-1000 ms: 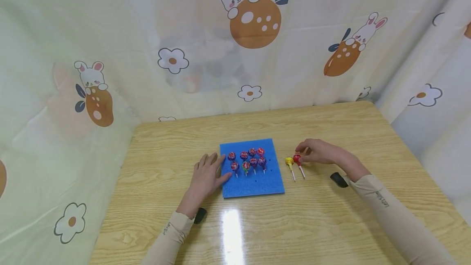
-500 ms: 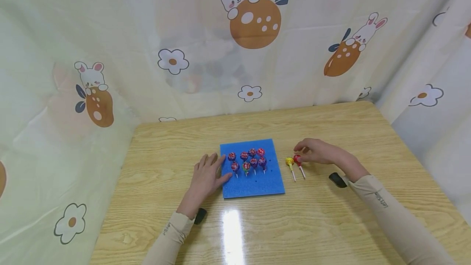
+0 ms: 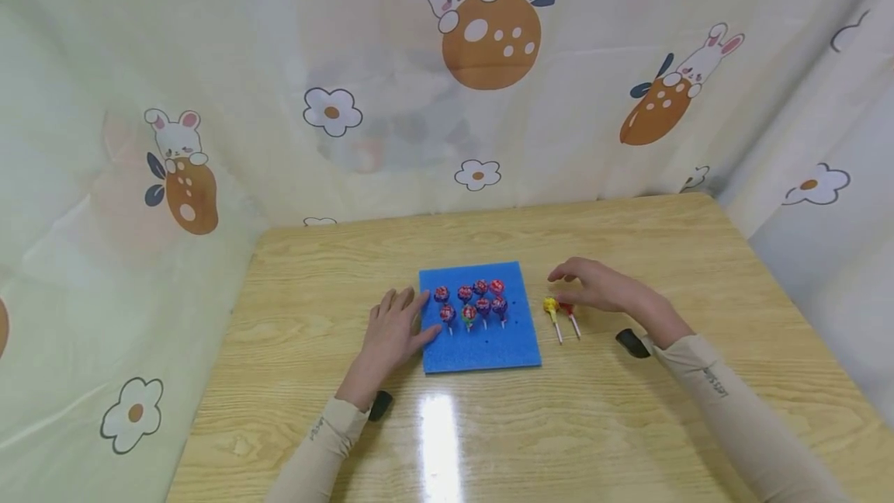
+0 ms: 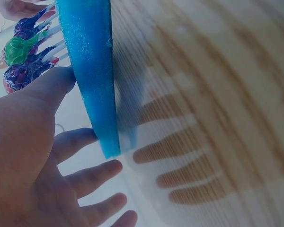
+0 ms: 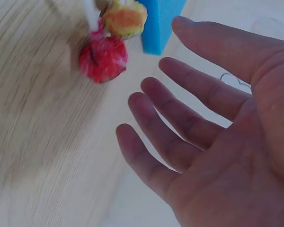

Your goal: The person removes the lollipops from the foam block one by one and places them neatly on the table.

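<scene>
A blue foam board [image 3: 454,355] lies on the table with several wrapped lollipops [image 3: 469,314] standing in it, sticks down. My left hand [image 3: 394,332] rests at the board's left edge, its thumb and forefinger touching the foam; the left wrist view shows the fingers spread. To the right of the board, a yellow lollipop [image 3: 552,306] and a red lollipop [image 5: 103,59] lie side by side on the table. Just above them hovers my right hand [image 3: 601,286], fingers apart and nothing held. In the head view it partly hides the red candy head.
The wooden table [image 3: 559,425] carries a bright glare strip below the board. A printed curtain [image 3: 391,200] hangs along its back and sides. Small holes dot the foam near the standing lollipops. A black wrist-worn piece [image 3: 632,343] sits under the right forearm.
My right hand has shifted slightly left and up, moving over the red lollipop toward the yellow one. The left hand stays at the board; the head view has tilted a little.
</scene>
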{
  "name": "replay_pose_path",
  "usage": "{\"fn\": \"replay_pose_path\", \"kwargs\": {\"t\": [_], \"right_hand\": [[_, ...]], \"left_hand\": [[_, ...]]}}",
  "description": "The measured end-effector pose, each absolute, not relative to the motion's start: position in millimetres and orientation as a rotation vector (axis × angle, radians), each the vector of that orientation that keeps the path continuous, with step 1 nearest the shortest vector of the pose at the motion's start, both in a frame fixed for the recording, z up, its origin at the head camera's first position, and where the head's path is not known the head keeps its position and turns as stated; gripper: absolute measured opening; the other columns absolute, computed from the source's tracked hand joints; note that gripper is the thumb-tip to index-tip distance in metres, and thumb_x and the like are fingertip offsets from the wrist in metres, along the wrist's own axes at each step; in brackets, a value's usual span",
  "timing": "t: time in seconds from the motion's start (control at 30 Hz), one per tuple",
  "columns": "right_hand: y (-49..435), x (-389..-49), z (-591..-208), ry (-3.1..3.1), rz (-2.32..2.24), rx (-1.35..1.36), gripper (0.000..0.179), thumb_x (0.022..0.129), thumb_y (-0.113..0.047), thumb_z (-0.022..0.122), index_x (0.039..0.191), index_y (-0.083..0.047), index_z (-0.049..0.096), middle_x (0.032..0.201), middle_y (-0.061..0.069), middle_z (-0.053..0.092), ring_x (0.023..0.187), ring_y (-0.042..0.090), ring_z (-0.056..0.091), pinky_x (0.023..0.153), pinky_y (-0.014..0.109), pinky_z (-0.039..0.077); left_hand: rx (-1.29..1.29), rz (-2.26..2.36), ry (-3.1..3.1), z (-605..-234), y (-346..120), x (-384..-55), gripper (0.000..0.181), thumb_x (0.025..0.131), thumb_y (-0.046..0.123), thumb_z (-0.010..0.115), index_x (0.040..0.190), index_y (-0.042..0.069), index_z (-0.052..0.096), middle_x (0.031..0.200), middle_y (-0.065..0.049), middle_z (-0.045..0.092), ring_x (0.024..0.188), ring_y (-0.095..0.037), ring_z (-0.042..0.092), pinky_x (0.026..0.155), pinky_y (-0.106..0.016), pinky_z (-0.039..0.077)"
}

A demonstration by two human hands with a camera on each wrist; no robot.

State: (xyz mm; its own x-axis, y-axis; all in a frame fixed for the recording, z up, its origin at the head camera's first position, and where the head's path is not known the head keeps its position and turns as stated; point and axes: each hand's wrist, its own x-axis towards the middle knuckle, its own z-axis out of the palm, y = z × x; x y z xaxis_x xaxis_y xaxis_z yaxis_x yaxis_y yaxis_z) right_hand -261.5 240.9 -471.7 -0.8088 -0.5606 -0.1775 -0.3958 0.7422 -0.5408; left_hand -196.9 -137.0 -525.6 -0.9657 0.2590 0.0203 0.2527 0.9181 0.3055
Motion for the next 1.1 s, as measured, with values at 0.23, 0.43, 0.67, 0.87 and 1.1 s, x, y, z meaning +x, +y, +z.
{"fn": "replay_pose_path", "kwargs": {"t": [0.23, 0.43, 0.67, 0.87, 1.1], "right_hand": [[230.3, -258.1, -469.1, 2.652, -0.749, -0.768, 0.038, 0.099, -0.02, 0.064, 0.132, 0.0, 0.061, 0.132, 0.02, 0.061, 0.123, 0.041, 0.055, 0.103, 0.059, 0.046], [219.0, -258.1, -470.4, 2.674, -0.784, -0.843, 0.037, 0.098, -0.018, 0.066, 0.13, 0.0, 0.063, 0.13, 0.019, 0.062, 0.123, 0.041, 0.057, 0.102, 0.058, 0.047], [203.5, -255.7, -475.2, 2.684, -0.843, -0.889, 0.036, 0.097, -0.015, 0.067, 0.13, -0.001, 0.063, 0.129, 0.016, 0.063, 0.121, 0.038, 0.058, 0.1, 0.055, 0.049], [189.8, -253.1, -480.8, 2.763, -0.877, -1.028, 0.037, 0.096, -0.015, 0.069, 0.129, -0.002, 0.064, 0.13, 0.014, 0.061, 0.124, 0.035, 0.057, 0.102, 0.054, 0.049], [179.8, -253.2, -496.2, 2.963, -0.746, -1.418, 0.044, 0.088, -0.012, 0.077, 0.13, -0.004, 0.062, 0.129, 0.013, 0.06, 0.123, 0.03, 0.057, 0.101, 0.047, 0.052]], "left_hand": [[0.407, 0.482, 3.037, -526.4, -135.6, -198.7, 0.07, 0.096, 0.059, 0.057, 0.154, 0.022, 0.043, 0.158, -0.016, 0.04, 0.148, -0.045, 0.029, 0.115, -0.062, 0.031], [0.378, 0.468, 3.027, -526.6, -135.5, -199.4, 0.071, 0.096, 0.059, 0.058, 0.154, 0.023, 0.042, 0.159, -0.015, 0.039, 0.149, -0.044, 0.027, 0.116, -0.061, 0.03], [0.38, 0.473, 3.033, -525.5, -136.8, -198.2, 0.07, 0.096, 0.057, 0.059, 0.154, 0.023, 0.043, 0.159, -0.015, 0.04, 0.149, -0.044, 0.027, 0.116, -0.062, 0.03], [0.376, 0.482, 3.025, -526.0, -137.3, -197.6, 0.07, 0.096, 0.058, 0.058, 0.154, 0.022, 0.042, 0.159, -0.015, 0.039, 0.149, -0.045, 0.027, 0.117, -0.062, 0.029], [0.378, 0.471, 3.034, -527.1, -137.7, -198.5, 0.07, 0.096, 0.059, 0.058, 0.154, 0.022, 0.043, 0.159, -0.016, 0.039, 0.149, -0.045, 0.027, 0.117, -0.062, 0.029]]}}
